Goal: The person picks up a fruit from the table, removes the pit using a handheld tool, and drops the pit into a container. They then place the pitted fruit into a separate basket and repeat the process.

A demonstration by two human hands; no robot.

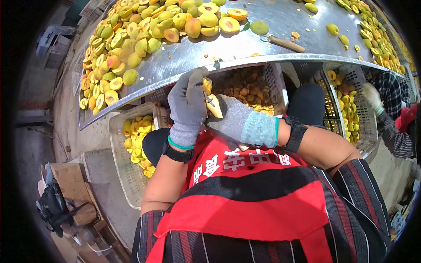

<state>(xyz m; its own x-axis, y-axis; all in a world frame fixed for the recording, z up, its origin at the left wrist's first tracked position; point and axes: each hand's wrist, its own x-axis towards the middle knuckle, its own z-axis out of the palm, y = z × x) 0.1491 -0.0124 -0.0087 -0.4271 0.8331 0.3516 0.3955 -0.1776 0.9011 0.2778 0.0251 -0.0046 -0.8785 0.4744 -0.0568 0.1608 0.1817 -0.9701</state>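
My left hand [188, 103], in a grey glove, is closed around a yellow peach piece [207, 86], mostly hidden by the fingers. My right hand [234, 118], in a grey glove with a light blue cuff, grips a pale wooden-handled pitting tool [214, 107]. Its metal end points at the peach piece; whether it touches the flesh I cannot tell. Both hands are close together in front of the red apron [245, 210], just below the edge of the metal table [228, 48]. Behind them, a crate [277, 87] holds cut peach pieces.
Halved peaches [144, 35] are heaped on the table's left, more [372, 33] on its right. Another wooden-handled tool [287, 44] lies near the edge. Crates of peach pieces stand at left [120, 166] and right [368, 127]. A co-worker's gloved hand [372, 95] is at the right.
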